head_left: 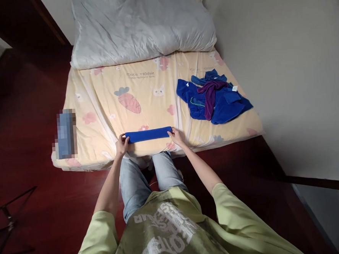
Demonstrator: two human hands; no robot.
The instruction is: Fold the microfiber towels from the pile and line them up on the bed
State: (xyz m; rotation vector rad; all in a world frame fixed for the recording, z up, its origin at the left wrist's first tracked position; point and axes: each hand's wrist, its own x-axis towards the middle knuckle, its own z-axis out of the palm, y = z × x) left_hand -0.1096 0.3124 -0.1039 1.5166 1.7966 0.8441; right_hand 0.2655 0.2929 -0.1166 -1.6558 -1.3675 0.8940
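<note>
A blue towel (148,134), folded into a long narrow strip, lies near the front edge of the bed. My left hand (122,144) pinches its left end between thumb and fingers. At the opposite end, my right hand (176,137) grips the corner the same way. The strip is level and stretched straight between both hands. To the right of it is a loose, crumpled heap of blue towels (228,110), with a purple cloth (210,95) lying across the top. Small white tags show on the heap.
The bed (99,104) has a cream sheet printed with carrots and rabbits. A big grey-white quilt (143,29) covers its far end. On the left edge lies a pixelated blue-grey item (65,135). A wall borders the right side. Thin dark metal legs (10,221) stand on the red-brown floor.
</note>
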